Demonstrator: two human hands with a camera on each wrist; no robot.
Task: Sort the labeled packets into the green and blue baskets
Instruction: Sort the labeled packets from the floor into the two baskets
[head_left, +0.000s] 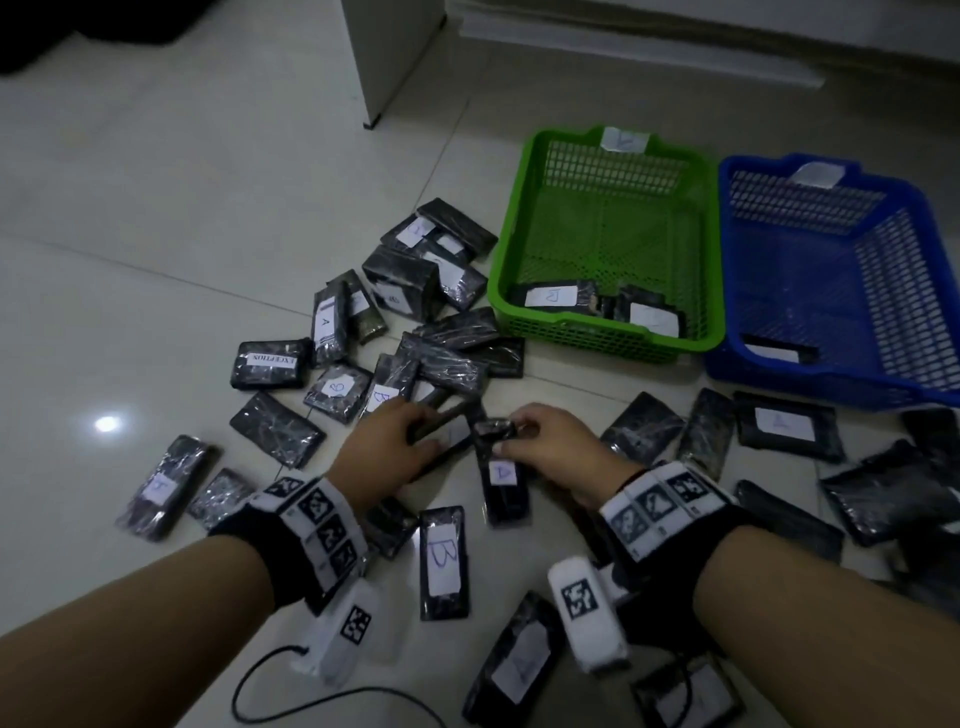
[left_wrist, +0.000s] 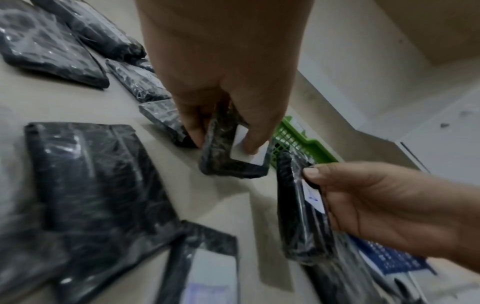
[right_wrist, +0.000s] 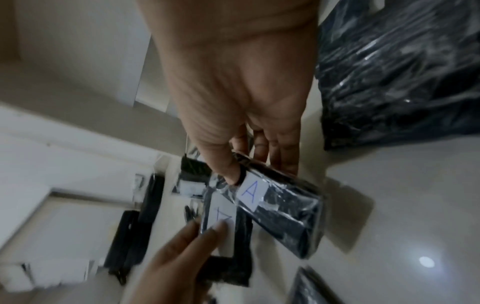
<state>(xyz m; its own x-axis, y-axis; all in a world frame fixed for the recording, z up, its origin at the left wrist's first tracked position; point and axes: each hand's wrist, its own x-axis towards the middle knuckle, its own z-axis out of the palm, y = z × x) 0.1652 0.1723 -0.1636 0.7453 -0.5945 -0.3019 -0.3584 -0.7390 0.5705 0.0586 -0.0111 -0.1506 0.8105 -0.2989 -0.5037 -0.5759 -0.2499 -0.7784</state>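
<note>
Our right fingers (right_wrist: 283, 150) and thumb pinch a black film-wrapped packet (right_wrist: 280, 207), its white label marked A, just above the floor (head_left: 156, 208). Our left hand (left_wrist: 221, 86) pinches another packet (left_wrist: 228, 156) with a white label, before the green basket (head_left: 524, 218).

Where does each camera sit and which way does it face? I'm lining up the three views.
Head: worn on the head, looks down at the floor, green basket and blue basket; both forearms, left hand and right hand show.
Left wrist: looks along the left hand at its packet; the right hand enters from the right.
Right wrist: looks along the right hand at the packet labelled A; left fingers enter below.
Shared: both wrist views show both hands and both held packets.
</note>
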